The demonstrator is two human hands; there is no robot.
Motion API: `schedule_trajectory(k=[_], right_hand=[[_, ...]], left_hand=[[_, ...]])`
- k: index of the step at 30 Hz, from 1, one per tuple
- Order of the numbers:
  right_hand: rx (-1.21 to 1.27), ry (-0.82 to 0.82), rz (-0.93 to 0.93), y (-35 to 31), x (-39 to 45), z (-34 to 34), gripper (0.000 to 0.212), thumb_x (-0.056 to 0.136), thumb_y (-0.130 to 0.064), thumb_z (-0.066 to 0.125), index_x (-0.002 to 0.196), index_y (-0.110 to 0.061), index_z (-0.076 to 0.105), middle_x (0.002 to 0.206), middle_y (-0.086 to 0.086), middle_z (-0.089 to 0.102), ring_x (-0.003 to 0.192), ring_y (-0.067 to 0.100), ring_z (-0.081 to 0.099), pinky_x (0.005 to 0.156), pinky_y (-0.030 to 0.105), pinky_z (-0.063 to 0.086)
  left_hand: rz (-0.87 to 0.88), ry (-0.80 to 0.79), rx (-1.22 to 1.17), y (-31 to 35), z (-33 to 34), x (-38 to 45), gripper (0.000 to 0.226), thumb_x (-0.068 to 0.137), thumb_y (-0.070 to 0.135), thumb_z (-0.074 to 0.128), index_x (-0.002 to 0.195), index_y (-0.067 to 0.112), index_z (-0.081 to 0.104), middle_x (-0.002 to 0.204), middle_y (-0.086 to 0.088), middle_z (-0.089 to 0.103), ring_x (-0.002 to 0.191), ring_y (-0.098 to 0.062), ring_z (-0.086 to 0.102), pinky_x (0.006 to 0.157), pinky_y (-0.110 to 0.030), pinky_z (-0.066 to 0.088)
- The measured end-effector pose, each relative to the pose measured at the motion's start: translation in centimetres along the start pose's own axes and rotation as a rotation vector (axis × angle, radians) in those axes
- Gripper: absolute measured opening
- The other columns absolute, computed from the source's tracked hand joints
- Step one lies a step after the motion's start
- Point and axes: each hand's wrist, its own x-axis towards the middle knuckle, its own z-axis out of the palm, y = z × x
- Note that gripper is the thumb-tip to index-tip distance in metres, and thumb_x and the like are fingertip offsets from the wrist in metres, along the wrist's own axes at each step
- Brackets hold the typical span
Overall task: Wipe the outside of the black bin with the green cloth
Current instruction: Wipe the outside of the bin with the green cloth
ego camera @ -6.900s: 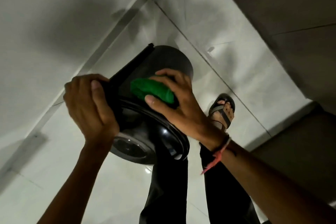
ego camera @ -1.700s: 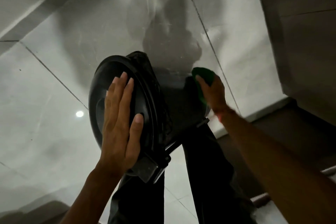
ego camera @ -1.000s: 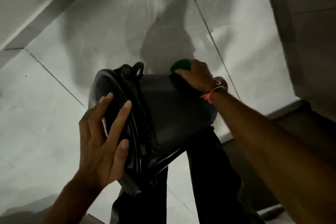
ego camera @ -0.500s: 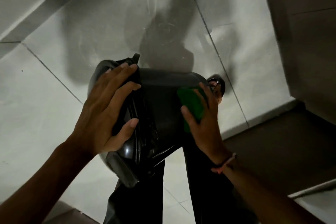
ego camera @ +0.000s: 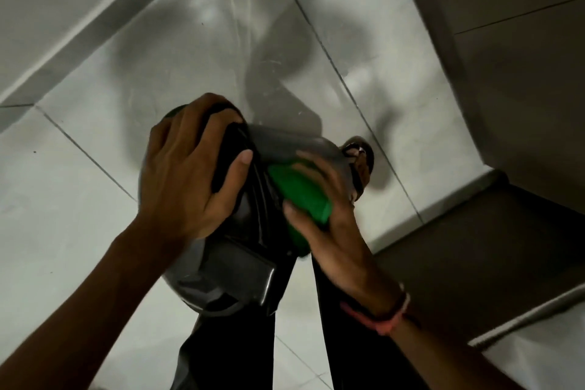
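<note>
We've got the black bin (ego camera: 240, 250) tipped on its side, held off the floor over our legs. Left hand (ego camera: 186, 180) is clamped round its top end, fingers curled on the rim. Right hand (ego camera: 319, 199) presses the bunched green cloth (ego camera: 299, 193) flat to the bin's side wall, approx mid-wipe; how much is left we can't tell. Below: pale glossy floor tiles (ego camera: 63, 199), dim room, one sandalled foot (ego camera: 361, 165).

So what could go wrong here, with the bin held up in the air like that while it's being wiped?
The black bin is off the floor, steadied only by the left hand at its top end, so a firm wipe might twist it loose. It could then drop near the sandalled foot just beyond it. The green cloth, bunched under the right hand, may slip on the smooth plastic.
</note>
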Motion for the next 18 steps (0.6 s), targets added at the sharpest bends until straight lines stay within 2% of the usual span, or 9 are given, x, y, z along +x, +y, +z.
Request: schedule_trajectory(k=[2,4,6,7,9,11,13,16,18], right_hand=[[-0.145,-0.002,-0.135,1.6,-3.0,-0.8,0.038,0.097,-0.039,0.066,0.134,-0.034,0.059,0.157,0.000,0.046,0.152,0.024,0.040,0.128,0.043,0.033],[-0.195,0.034,-0.045,4.2,-4.0,-1.7,0.035,0.097,-0.023,0.069,0.131,-0.027,0.062,0.152,0.000,0.051,0.149,0.021,0.044,0.127,0.041,0.034],[0.034,0.157,0.241,5.5,-2.6,-2.9,0.036,0.096,-0.002,0.069,0.128,-0.016,0.064,0.137,0.008,0.066,0.135,0.023,0.060,0.119,0.047,0.045],[0.231,0.261,0.387,5.6,-1.5,-3.7,0.030,0.096,0.004,0.065,0.122,-0.012,0.068,0.121,0.008,0.076,0.119,0.022,0.071,0.108,0.047,0.053],[0.576,0.423,0.533,5.0,0.9,-6.1,0.022,0.101,0.000,0.058,0.111,-0.012,0.073,0.095,0.001,0.083,0.095,0.019,0.078,0.089,0.038,0.059],[0.836,0.434,0.552,3.2,3.1,-8.5,0.026,0.105,-0.017,0.051,0.111,-0.012,0.076,0.100,0.006,0.082,0.098,0.027,0.076,0.089,0.039,0.060],[1.003,0.357,0.434,0.4,4.6,-10.0,0.039,0.106,-0.029,0.044,0.112,-0.015,0.080,0.108,0.011,0.081,0.102,0.029,0.078,0.093,0.042,0.062],[1.188,0.298,0.284,-4.0,6.1,-11.6,0.049,0.106,-0.037,0.039,0.146,-0.016,0.057,0.144,0.016,0.062,0.137,0.037,0.059,0.107,0.047,0.054],[1.267,0.252,0.192,-6.4,7.1,-12.2,0.052,0.107,-0.043,0.033,0.138,-0.014,0.063,0.140,0.015,0.063,0.137,0.036,0.055,0.111,0.046,0.051]], left_hand=[[-0.026,0.017,0.023,-0.1,-0.1,-0.3,0.053,0.104,0.047,0.037,0.129,0.008,0.063,0.144,-0.013,0.059,0.131,-0.036,0.059,0.106,-0.048,0.040],[-0.051,0.004,0.034,-0.2,-0.1,0.0,0.053,0.102,0.051,0.039,0.123,0.009,0.065,0.140,-0.015,0.058,0.127,-0.036,0.059,0.102,-0.048,0.039],[-0.057,-0.034,0.069,-0.3,0.2,0.9,0.056,0.099,0.057,0.041,0.115,0.009,0.065,0.134,-0.019,0.055,0.118,-0.039,0.059,0.097,-0.050,0.041],[-0.059,-0.058,0.083,-0.4,0.4,1.4,0.058,0.097,0.061,0.041,0.110,0.010,0.064,0.131,-0.019,0.054,0.114,-0.040,0.059,0.095,-0.051,0.041],[-0.099,-0.070,0.035,0.2,0.7,2.4,0.064,0.092,0.069,0.042,0.103,0.010,0.063,0.128,-0.019,0.050,0.114,-0.039,0.057,0.097,-0.050,0.039],[-0.221,-0.044,-0.035,1.1,0.8,2.9,0.070,0.087,0.076,0.041,0.102,0.011,0.062,0.128,-0.018,0.045,0.123,-0.038,0.051,0.101,-0.045,0.034],[-0.362,0.017,-0.046,2.2,0.7,3.3,0.071,0.087,0.078,0.041,0.103,0.011,0.061,0.132,-0.019,0.041,0.129,-0.038,0.045,0.106,-0.047,0.033],[-0.508,0.134,0.031,3.9,-0.3,5.2,0.078,0.091,0.081,0.035,0.106,0.009,0.059,0.141,-0.022,0.039,0.131,-0.043,0.041,0.110,-0.054,0.035],[-0.571,0.205,0.081,4.5,-0.9,8.4,0.086,0.094,0.084,0.032,0.112,0.004,0.060,0.148,-0.025,0.038,0.135,-0.045,0.040,0.111,-0.054,0.031]])
